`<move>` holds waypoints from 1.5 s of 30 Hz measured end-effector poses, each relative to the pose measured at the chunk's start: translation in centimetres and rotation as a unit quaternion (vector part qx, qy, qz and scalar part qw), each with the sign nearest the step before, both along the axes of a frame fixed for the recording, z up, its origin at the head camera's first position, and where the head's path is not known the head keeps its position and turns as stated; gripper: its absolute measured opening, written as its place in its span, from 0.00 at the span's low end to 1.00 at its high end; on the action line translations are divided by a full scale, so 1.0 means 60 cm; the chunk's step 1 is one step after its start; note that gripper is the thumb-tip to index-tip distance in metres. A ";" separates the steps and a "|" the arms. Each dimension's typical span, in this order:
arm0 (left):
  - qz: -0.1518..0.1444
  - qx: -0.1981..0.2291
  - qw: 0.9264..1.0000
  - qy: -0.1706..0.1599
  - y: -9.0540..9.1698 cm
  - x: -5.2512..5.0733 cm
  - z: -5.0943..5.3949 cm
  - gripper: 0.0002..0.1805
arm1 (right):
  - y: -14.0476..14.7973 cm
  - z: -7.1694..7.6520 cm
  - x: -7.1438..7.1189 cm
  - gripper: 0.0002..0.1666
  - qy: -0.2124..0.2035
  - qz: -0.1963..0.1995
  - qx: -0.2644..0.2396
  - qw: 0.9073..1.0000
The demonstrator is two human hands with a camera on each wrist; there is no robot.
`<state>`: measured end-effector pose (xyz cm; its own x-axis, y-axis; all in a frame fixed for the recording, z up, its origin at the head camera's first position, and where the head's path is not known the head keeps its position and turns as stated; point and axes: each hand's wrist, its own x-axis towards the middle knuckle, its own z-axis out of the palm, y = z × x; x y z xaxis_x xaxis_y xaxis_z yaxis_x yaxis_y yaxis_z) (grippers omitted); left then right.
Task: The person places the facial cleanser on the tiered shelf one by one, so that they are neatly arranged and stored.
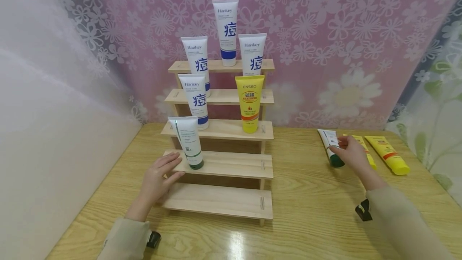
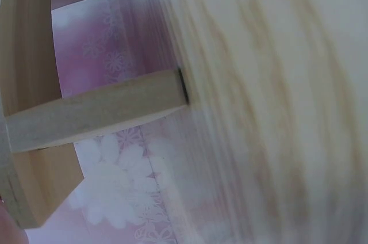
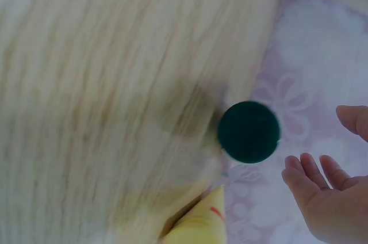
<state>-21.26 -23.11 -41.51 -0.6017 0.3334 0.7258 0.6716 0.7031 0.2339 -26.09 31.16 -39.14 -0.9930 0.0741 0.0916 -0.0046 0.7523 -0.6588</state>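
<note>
My right hand (image 1: 351, 153) is at a white tube with a dark green cap (image 1: 329, 143) lying on the table at the right. In the right wrist view its thumb and fingers are spread apart, near the green cap (image 3: 249, 132). My left hand (image 1: 159, 177) rests at the left end of the second-lowest step of a wooden display stand (image 1: 231, 164), its fingers touching the board. Beside those fingers, another white tube with a green cap (image 1: 189, 143) stands upright on that step, cap down. The left wrist view shows mostly the stand's wood (image 2: 259, 111).
Several white-and-blue tubes (image 1: 225, 31) and one yellow tube (image 1: 250, 103) stand on the upper steps. Two yellow tubes lie at the right, one partly behind my right hand and another (image 1: 388, 155) farther right. A flowered curtain (image 1: 306, 51) hangs behind the wooden table (image 1: 306, 220).
</note>
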 end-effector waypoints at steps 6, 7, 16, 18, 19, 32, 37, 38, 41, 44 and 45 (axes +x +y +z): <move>0.003 -0.001 1.000 -0.008 0.001 0.000 0.002 0.28 | 0.020 -0.016 -0.026 0.35 -0.023 -0.010 0.019 0.999; 0.003 -0.002 1.000 -0.009 0.000 0.000 0.002 0.28 | 0.023 -0.018 -0.030 0.35 -0.027 -0.012 0.024 0.999; 0.004 -0.009 1.000 0.003 0.000 -0.003 -0.001 0.24 | 0.044 -0.034 -0.051 0.36 -0.082 -0.011 0.034 0.996; 0.002 -0.007 1.000 0.001 0.000 -0.003 -0.001 0.26 | 0.044 -0.034 -0.054 0.38 -0.094 -0.007 0.033 0.995; 0.002 -0.006 1.000 0.000 0.001 -0.003 0.000 0.27 | 0.045 -0.034 -0.054 0.39 -0.101 -0.003 0.035 0.994; 0.001 -0.005 1.000 -0.001 0.000 0.001 0.003 0.26 | 0.036 -0.030 -0.064 0.41 -0.171 0.037 0.063 0.983; 0.004 -0.011 1.000 0.003 -0.001 -0.001 -0.001 0.24 | 0.037 -0.036 -0.073 0.36 -0.191 0.031 0.036 0.980; 0.004 -0.011 1.000 0.005 -0.002 -0.002 -0.001 0.24 | 0.037 -0.036 -0.075 0.37 -0.198 0.023 0.024 0.980; 0.002 -0.008 1.000 0.006 -0.002 -0.002 -0.001 0.24 | 0.037 -0.035 -0.078 0.39 -0.213 0.006 -0.010 0.977; 0.002 -0.006 1.000 0.005 -0.001 -0.001 0.000 0.24 | 0.036 -0.035 -0.079 0.39 -0.211 0.002 -0.015 0.977; 0.001 -0.005 1.000 0.003 -0.001 -0.001 0.000 0.25 | 0.036 -0.035 -0.079 0.38 -0.207 0.004 -0.010 0.978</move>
<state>-21.32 -23.15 -41.49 -0.5978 0.3390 0.7264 0.6718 0.7064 0.2231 -30.82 33.34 -41.25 -0.9450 0.0643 -0.3205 0.2607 0.7398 -0.6202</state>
